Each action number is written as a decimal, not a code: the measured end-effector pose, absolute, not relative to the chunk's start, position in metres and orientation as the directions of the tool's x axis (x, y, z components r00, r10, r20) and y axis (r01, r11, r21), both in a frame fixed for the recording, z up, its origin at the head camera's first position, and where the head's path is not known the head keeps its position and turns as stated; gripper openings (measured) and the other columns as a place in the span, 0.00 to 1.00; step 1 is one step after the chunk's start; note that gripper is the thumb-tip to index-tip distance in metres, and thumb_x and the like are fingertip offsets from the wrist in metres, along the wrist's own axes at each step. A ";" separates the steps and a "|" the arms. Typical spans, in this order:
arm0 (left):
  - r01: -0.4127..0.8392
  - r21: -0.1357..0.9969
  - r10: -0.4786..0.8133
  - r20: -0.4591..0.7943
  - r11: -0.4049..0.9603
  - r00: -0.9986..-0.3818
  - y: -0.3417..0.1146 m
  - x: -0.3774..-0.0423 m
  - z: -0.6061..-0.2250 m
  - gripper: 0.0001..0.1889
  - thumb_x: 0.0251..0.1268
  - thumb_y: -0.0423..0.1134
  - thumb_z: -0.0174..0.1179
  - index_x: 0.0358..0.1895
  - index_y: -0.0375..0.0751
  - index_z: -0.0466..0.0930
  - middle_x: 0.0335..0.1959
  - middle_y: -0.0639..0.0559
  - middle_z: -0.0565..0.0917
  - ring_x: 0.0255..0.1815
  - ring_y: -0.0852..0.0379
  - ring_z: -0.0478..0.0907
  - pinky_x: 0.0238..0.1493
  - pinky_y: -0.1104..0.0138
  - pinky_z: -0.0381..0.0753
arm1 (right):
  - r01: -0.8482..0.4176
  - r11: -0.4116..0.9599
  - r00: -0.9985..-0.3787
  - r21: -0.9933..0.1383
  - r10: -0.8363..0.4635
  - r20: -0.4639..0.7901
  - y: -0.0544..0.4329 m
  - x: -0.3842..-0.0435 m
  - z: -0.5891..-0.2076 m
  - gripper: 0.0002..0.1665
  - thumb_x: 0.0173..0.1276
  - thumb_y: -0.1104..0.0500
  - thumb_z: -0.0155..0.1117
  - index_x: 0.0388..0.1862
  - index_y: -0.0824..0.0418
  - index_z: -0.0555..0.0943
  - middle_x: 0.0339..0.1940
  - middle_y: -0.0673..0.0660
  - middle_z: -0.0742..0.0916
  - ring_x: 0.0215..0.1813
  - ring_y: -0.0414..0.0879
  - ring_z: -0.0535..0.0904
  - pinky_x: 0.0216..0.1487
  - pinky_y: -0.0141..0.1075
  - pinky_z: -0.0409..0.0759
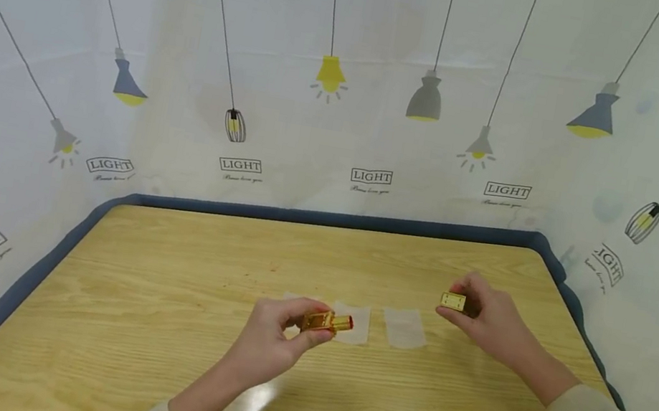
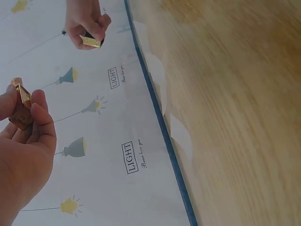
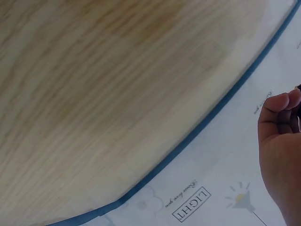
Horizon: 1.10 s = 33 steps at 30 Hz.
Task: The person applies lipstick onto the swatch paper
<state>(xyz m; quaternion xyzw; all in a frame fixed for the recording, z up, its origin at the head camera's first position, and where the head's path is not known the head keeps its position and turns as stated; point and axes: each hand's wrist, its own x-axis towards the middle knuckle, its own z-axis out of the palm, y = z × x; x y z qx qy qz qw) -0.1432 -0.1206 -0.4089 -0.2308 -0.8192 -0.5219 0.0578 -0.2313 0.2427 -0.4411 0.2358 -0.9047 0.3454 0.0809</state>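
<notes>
My left hand (image 1: 270, 345) pinches a gold lipstick (image 1: 319, 321) between thumb and fingers, above the table. Its slim gold tube, with a red end, points to the right in the head view. Farther right, my right hand (image 1: 493, 324) grips what looks like the lipstick's cap (image 1: 453, 301), with a gold rectangular end facing the head camera. In the left wrist view the cap (image 2: 91, 41) shows dark sides beside the gold. The two pieces are apart. The right wrist view catches curled fingers (image 3: 275, 103) at its edge, and the cap is mostly out of frame there.
Several thin whitish sheets lie in a row on the wooden table (image 1: 153, 321), among them one sheet (image 1: 404, 328) between the hands and another (image 1: 357, 330) behind the lipstick. A blue padded edge (image 1: 327, 220) borders the table. Lamp-printed white cloth (image 1: 195, 67) hangs around it.
</notes>
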 end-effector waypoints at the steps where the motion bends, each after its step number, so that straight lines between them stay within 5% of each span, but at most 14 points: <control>1: 0.438 0.829 0.318 0.334 0.348 -0.887 -0.121 -0.144 -0.410 0.13 0.68 0.36 0.73 0.53 0.39 0.89 0.41 0.46 0.94 0.37 0.65 0.87 0.37 0.69 0.87 | -0.471 0.657 -0.882 -0.588 -0.373 0.289 0.244 -0.233 -0.443 0.15 0.70 0.57 0.77 0.47 0.57 0.79 0.29 0.49 0.82 0.25 0.34 0.69 0.26 0.31 0.72; 14: 0.352 0.887 0.261 0.279 0.298 -0.924 -0.119 -0.146 -0.413 0.13 0.70 0.36 0.72 0.55 0.39 0.88 0.46 0.44 0.93 0.43 0.62 0.89 0.51 0.65 0.89 | -0.423 0.727 -0.873 -0.541 -0.486 0.031 0.255 -0.249 -0.473 0.11 0.75 0.55 0.72 0.48 0.58 0.80 0.34 0.48 0.82 0.33 0.37 0.71 0.34 0.31 0.71; 22: 0.214 0.943 0.206 0.164 0.253 -0.965 -0.117 -0.147 -0.415 0.14 0.69 0.35 0.72 0.55 0.40 0.88 0.49 0.44 0.92 0.50 0.59 0.89 0.61 0.62 0.87 | -0.433 0.731 -0.853 -0.527 -0.521 -0.023 0.257 -0.250 -0.480 0.09 0.75 0.57 0.72 0.47 0.57 0.81 0.31 0.47 0.80 0.30 0.36 0.70 0.31 0.32 0.69; 33: 0.127 0.970 0.178 0.090 0.208 -0.980 -0.115 -0.150 -0.417 0.14 0.69 0.36 0.73 0.54 0.39 0.85 0.50 0.44 0.93 0.50 0.58 0.89 0.56 0.73 0.85 | -0.442 0.731 -0.845 -0.519 -0.534 -0.033 0.257 -0.251 -0.482 0.12 0.74 0.57 0.72 0.51 0.59 0.81 0.32 0.48 0.81 0.31 0.36 0.70 0.33 0.32 0.69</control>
